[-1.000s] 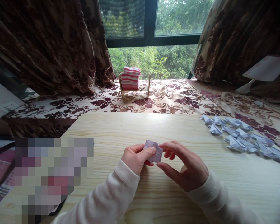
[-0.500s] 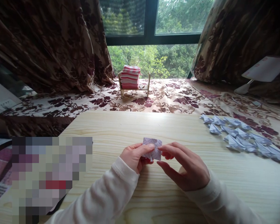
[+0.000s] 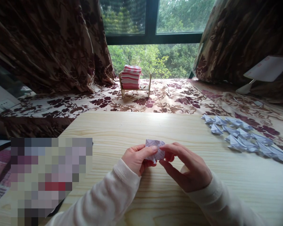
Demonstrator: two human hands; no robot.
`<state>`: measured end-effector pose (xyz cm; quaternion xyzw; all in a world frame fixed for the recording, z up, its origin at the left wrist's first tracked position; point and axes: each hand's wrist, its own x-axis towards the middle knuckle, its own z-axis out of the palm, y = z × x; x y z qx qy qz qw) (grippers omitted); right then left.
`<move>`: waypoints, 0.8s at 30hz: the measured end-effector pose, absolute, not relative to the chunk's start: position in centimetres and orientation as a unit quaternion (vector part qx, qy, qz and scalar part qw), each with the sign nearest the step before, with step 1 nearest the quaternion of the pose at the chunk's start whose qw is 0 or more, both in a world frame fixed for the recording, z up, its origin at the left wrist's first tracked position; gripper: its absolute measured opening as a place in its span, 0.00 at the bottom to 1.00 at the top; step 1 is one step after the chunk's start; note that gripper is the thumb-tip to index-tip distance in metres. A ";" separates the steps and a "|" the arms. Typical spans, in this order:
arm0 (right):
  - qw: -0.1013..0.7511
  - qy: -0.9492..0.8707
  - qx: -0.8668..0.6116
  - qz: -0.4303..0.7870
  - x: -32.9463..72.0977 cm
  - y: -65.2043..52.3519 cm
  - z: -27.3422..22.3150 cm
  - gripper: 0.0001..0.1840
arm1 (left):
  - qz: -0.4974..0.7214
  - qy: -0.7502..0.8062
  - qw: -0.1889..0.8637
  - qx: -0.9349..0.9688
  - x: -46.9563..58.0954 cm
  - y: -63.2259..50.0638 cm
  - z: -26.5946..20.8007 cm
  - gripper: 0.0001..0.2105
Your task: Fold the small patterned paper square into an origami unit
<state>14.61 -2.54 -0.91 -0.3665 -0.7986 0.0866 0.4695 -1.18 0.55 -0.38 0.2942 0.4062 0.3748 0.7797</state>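
A small folded piece of patterned pale-purple paper (image 3: 159, 154) is held above the wooden table. My left hand (image 3: 137, 158) pinches its left part, thumb on top and fingers underneath. At the right edge, my right hand (image 3: 187, 164) has its index finger on the front of the paper, while other fingers curl behind it. The right thumb stands apart, just below that edge. The paper's underside is hidden by the fingers.
Several folded white paper pieces (image 3: 244, 135) lie at the table's right side. A blurred-out patch (image 3: 52, 175) covers something on the left. Behind the table (image 3: 103, 125), a small rack (image 3: 150, 84) with folded pink-striped cloths (image 3: 130, 77) and a lamp (image 3: 266, 69) stand on floral cloth.
My right index finger has moved left onto the paper's front, and its other fingers have come in behind the edge. The paper has bent slightly. My left hand keeps its pinch.
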 end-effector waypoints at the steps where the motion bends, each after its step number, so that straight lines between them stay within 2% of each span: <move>1: 0.471 -0.798 -0.365 0.088 14.6 -2.6 -0.9 0.19 | 0.374 0.410 0.779 0.293 -1.2 0.5 -0.3 0.16; 13: 0.468 -0.783 -0.378 0.159 14.7 -2.8 -1.0 0.19 | 0.358 0.418 0.783 0.291 -1.1 0.2 0.5 0.12; 18: 0.508 -0.746 -0.394 0.176 14.5 -3.0 -1.1 0.15 | 0.371 0.426 0.762 0.317 -1.2 0.3 0.2 0.14; 24: 0.516 -0.730 -0.405 0.192 14.2 -3.0 -1.2 0.16 | 0.368 0.415 0.782 0.284 -1.2 0.5 0.0 0.13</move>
